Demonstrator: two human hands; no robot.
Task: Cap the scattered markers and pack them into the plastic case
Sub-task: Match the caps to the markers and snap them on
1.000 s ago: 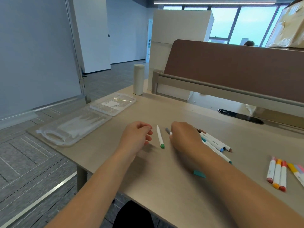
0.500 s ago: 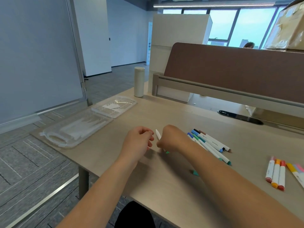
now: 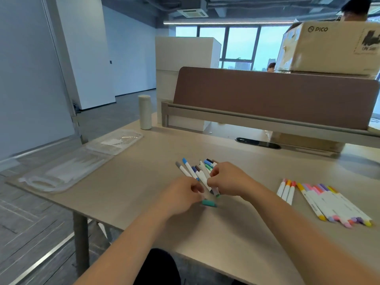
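A fan of white markers (image 3: 192, 170) with blue, grey and green caps lies in the middle of the desk. My right hand (image 3: 229, 179) pinches one white marker (image 3: 205, 177) from this bunch, green end toward me. My left hand (image 3: 181, 195) sits curled at the near ends of the markers; whether it grips one is hidden. A loose teal cap (image 3: 208, 202) lies on the desk just under my left fingertips. The clear plastic case (image 3: 61, 173) lies open at the desk's left edge, apart from both hands.
Three markers (image 3: 286, 191) and a row of several pastel ones (image 3: 333, 204) lie at the right. A white bottle (image 3: 145, 112) stands at the back left. A brown divider (image 3: 267, 95) with a cardboard box (image 3: 329, 46) on top closes the far side.
My head has tipped up and back. My right hand has brought the white green-ended marker back to the bunch, which now lies fanned between both hands. The teal cap now lies by my left fingertips.
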